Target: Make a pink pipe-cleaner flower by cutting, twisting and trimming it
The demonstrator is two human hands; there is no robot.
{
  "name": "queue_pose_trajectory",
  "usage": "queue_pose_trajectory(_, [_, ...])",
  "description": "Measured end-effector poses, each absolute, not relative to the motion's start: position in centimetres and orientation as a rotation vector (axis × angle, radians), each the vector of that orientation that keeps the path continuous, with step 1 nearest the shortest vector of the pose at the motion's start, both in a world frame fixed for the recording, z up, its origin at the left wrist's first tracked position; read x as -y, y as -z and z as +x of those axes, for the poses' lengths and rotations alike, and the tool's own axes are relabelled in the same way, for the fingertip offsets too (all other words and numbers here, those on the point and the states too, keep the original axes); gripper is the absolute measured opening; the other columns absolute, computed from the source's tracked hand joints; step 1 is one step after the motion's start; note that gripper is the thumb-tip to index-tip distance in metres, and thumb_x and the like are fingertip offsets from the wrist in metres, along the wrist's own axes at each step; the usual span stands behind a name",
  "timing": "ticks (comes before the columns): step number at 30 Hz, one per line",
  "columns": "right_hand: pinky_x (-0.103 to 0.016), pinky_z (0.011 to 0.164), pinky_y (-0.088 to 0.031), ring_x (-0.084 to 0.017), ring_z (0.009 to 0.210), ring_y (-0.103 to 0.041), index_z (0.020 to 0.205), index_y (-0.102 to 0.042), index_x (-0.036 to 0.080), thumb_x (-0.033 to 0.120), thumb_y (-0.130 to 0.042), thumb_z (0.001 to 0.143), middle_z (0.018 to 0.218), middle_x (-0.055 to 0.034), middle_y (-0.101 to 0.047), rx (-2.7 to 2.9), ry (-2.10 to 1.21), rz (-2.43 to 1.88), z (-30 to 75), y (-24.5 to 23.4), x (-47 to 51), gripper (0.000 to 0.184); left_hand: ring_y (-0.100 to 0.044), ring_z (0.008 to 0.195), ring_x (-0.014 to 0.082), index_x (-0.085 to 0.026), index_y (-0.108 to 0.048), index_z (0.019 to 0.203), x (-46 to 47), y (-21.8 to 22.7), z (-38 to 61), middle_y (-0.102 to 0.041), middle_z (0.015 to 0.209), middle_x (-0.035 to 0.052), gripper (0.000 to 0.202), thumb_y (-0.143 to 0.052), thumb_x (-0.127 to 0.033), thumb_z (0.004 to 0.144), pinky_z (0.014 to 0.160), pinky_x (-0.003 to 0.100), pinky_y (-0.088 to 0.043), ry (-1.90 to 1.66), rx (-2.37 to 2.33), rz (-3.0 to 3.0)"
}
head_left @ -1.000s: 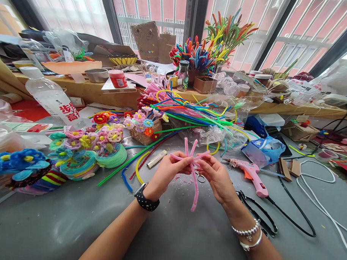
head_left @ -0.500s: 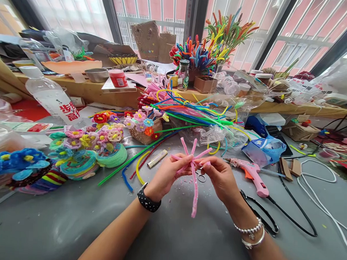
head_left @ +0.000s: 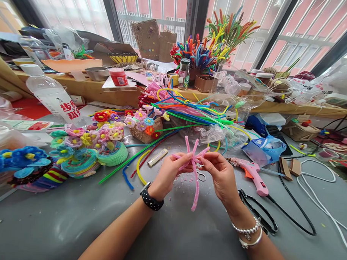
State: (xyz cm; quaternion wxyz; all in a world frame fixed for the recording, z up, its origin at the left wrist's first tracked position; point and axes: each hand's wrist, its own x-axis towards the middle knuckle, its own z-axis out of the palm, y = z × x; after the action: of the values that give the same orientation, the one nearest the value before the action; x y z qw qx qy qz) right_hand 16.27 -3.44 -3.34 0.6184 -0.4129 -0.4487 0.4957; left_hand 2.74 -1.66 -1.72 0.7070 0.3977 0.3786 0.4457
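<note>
Several pink pipe cleaners (head_left: 196,184) are joined at the middle into a star shape, held up above the grey table. My left hand (head_left: 172,169) pinches the star near its centre from the left, thumb on top. From the right, my right hand (head_left: 220,171) closes thumb and fingers on one of its arms, close to the centre. Two arms point up and away, and a longer one hangs down toward me. Beneath the hands, the ring handle of a metal tool (head_left: 202,177) and small pink bits of fluff lie on the tabletop.
Right of my hands lie a pink glue gun (head_left: 257,177) and black-handled pliers (head_left: 258,212). A lighter (head_left: 157,157) sits at the left. Pipe-cleaner flowers (head_left: 81,149) and a bottle (head_left: 53,95) stand further left. Behind is a heap of loose pipe cleaners (head_left: 185,104).
My right hand has moved slightly left, its fingertips now on the star's arm close to the centre. The star has tilted a little, and its hanging arm has risen slightly.
</note>
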Motion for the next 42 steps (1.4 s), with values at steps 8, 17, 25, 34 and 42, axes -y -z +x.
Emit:
queue_pose_trajectory(8, [-0.028, 0.066, -0.048, -0.015, 0.073, -0.058, 0.086, -0.063, 0.022, 0.012, -0.051, 0.076, 0.081, -0.0026, -0.063, 1.664, -0.380, -1.079, 16.8, 3.3, 4.0, 0.018, -0.058, 0.057, 0.0109, -0.010, -0.059, 0.066, 1.7, 1.8, 2.7, -0.061, 0.061, 0.0022, 0.023, -0.063, -0.033, 0.068, 0.062, 0.023, -0.047, -0.982, -0.878, 0.912])
queue_pose_trajectory(17, [-0.029, 0.069, -0.047, -0.017, 0.078, -0.059, 0.094, -0.059, 0.021, 0.010, -0.046, 0.079, 0.085, -0.0050, -0.062, 1.851, -0.155, -1.082, 17.0, 4.1, 3.7, 0.023, -0.058, 0.059, 0.0118, -0.009, -0.061, 0.067, 1.6, 2.3, 2.7, -0.061, 0.059, 0.0024, 0.026, -0.062, -0.036, 0.068, 0.065, 0.026, -0.047, -0.983, -0.880, 0.969])
queue_pose_trajectory(25, [-0.028, 0.069, -0.049, -0.016, 0.076, -0.060, 0.090, -0.063, 0.020, 0.012, -0.050, 0.079, 0.083, -0.0041, -0.064, 1.765, -0.309, -1.059, 17.1, 3.5, 3.8, 0.018, -0.058, 0.063, 0.0104, -0.010, -0.064, 0.075, 1.4, 2.4, 2.4, -0.064, 0.067, 0.0037, 0.024, -0.064, -0.032, 0.067, 0.062, 0.021, -0.046, -0.974, -0.855, 1.038])
queue_pose_trajectory(34, [-0.028, 0.065, -0.050, -0.015, 0.074, -0.058, 0.094, -0.059, 0.022, 0.012, -0.051, 0.079, 0.084, -0.0031, -0.061, 1.732, -0.142, -1.060, 17.5, 3.7, 3.3, 0.020, -0.058, 0.061, 0.0092, -0.010, -0.063, 0.072, 1.3, 1.6, 2.1, -0.064, 0.065, 0.0030, 0.020, -0.065, -0.030, 0.067, 0.063, 0.020, -0.046, -0.906, -0.842, 0.877])
queue_pose_trajectory(42, [-0.028, 0.070, -0.048, -0.016, 0.078, -0.058, 0.100, -0.055, 0.023, 0.009, -0.049, 0.080, 0.085, -0.0052, -0.061, 1.911, 0.146, -0.943, 17.8, 4.1, 3.5, 0.025, -0.056, 0.056, 0.0072, -0.010, -0.061, 0.067, 1.6, 1.5, 2.3, -0.061, 0.060, 0.0014, 0.019, -0.065, -0.029, 0.067, 0.061, 0.019, -0.046, -0.900, -0.816, 0.887])
